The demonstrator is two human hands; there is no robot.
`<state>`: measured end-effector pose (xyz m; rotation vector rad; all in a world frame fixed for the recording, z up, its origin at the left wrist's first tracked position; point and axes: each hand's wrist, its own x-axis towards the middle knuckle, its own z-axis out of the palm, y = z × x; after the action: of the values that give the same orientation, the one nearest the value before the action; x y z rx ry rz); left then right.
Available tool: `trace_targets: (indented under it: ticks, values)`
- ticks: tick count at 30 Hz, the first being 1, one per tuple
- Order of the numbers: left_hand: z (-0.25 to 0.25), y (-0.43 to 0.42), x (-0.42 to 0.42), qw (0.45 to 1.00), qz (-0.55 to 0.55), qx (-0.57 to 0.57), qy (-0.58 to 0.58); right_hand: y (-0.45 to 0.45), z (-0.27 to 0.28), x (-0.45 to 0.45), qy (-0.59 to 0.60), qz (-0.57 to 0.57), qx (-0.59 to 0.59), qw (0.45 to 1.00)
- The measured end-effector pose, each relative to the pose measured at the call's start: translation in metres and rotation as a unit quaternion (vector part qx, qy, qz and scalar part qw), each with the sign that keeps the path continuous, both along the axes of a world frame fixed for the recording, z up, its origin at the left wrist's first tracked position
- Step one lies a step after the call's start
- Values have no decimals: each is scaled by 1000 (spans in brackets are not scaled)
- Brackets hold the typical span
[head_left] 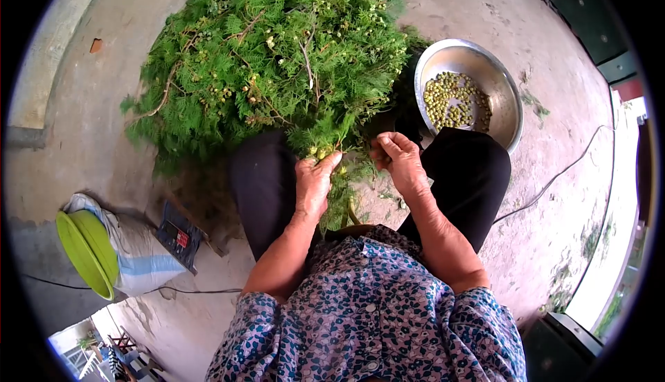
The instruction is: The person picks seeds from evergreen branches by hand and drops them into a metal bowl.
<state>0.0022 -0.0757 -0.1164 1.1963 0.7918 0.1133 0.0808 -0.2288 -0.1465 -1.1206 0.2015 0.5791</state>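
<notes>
My left hand [315, 180] is closed on a feathery evergreen sprig [320, 136] with small yellow-green cones near the thumb. To its right and a short way apart is my right hand [402, 160], fingers curled in a pinch; what they hold, if anything, is hidden. Both hands are between my knees, just in front of a large heap of evergreen branches [242, 77] dotted with cones. Beyond my right knee a metal basin [511, 98] sits tilted, with many small green-brown cones [447, 98] on its bottom.
On the left, a lime-green plastic tub [83, 252] leans by a white and blue sack [142, 257], beside a dark printed packet [176, 235]. A thin black cable [554, 195] crosses the concrete floor on the right. A brick fragment [95, 45] lies at upper left.
</notes>
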Motion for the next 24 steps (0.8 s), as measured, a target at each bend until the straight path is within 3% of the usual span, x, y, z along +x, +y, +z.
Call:
trace_targets:
  ticks: [2,6,10,12,15,16,20,22,24]
  values:
    - [6,-5,4,999,35,7,7,6,30,-3,42,39,113,992]
    - [-5,-4,4,998,54,42,12,7,40,-10,53,90,130,986]
    - [-7,-3,4,998,42,39,11,14,36,-24,-59,147,22,987]
    - [-11,-4,3,997,22,51,-44,20,43,-29,-109,160,-36,980]
    - [-32,-8,5,992,36,67,-96,27,28,-34,-198,103,-97,970]
    - [-29,-11,6,993,31,63,-100,27,37,-32,-122,67,-138,981]
    - [-2,-5,-1,996,-17,89,-21,1,11,8,65,-115,24,991]
    - [9,-7,0,987,-44,83,133,-11,11,23,117,-184,87,972]
    - [-19,0,-2,986,-109,75,102,-28,-1,47,111,-261,156,946]
